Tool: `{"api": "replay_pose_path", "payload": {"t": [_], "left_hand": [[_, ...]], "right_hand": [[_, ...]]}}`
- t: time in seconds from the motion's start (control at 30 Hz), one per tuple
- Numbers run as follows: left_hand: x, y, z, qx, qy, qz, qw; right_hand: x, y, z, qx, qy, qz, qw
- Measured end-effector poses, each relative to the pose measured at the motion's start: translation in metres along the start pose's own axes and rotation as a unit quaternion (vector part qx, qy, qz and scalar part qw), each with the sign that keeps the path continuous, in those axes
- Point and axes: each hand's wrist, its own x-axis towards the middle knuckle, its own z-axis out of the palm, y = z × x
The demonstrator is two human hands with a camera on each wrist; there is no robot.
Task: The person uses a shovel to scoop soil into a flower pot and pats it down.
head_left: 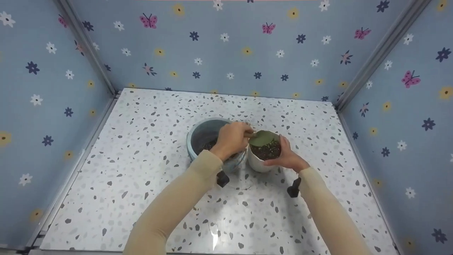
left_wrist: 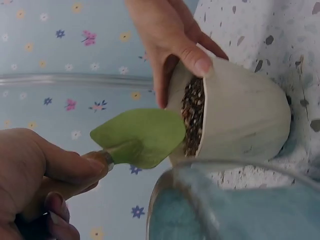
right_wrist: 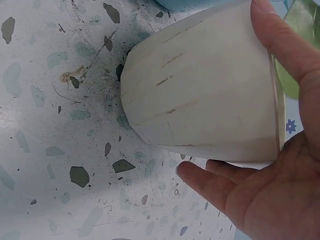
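L hand (head_left: 231,138): fingers curled round trowel (left_wrist: 137,137), blade over white pot (head_left: 263,157) rim | R hand (head_left: 286,156): cups pot wall | blue bucket (head_left: 203,132) touching pot | tabletop (head_left: 141,198) around.

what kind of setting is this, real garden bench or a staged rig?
Likely a staged recording booth, not a garden. Blue flower-and-butterfly patterned walls on metal corner posts box in a white speckled terrazzo-look tabletop. On it stand only a white ribbed soil-filled pot and a blue round bucket.
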Motion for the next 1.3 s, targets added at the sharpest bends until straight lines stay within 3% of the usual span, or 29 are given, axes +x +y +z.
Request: {"api": "replay_pose_path", "payload": {"t": [0.3,0.47,0.57,0.67,0.87,1.07,1.17,1.3], "left_hand": [[-0.007,-0.021,-0.017,-0.061,0.015,-0.034,0.9975],[-0.015,-0.033,-0.027,-0.124,0.018,-0.058,0.9904],[-0.020,-0.043,-0.038,-0.139,0.036,-0.062,0.9877],[-0.025,-0.053,-0.051,-0.122,0.066,-0.056,0.9888],[-0.037,-0.073,-0.072,-0.090,0.102,-0.014,0.9906],[-0.044,-0.087,-0.071,0.038,0.085,0.048,0.9945],[-0.044,-0.086,-0.066,0.100,0.063,0.118,0.9859],[-0.042,-0.082,-0.057,0.152,0.029,0.217,0.9638]], "right_hand": [[-0.001,0.002,-0.007,-0.004,0.004,0.008,1.0000],[-0.002,0.002,-0.003,-0.006,0.000,0.006,1.0000],[-0.002,0.001,-0.001,-0.006,0.004,0.006,1.0000],[-0.002,0.001,0.001,-0.003,0.009,0.005,0.9999],[-0.003,-0.002,0.002,0.000,-0.001,-0.003,1.0000],[-0.003,-0.003,0.003,0.001,0.001,-0.001,1.0000],[-0.004,-0.003,0.003,0.001,0.001,-0.001,1.0000],[-0.004,-0.004,0.005,0.005,0.003,0.004,1.0000]]}}
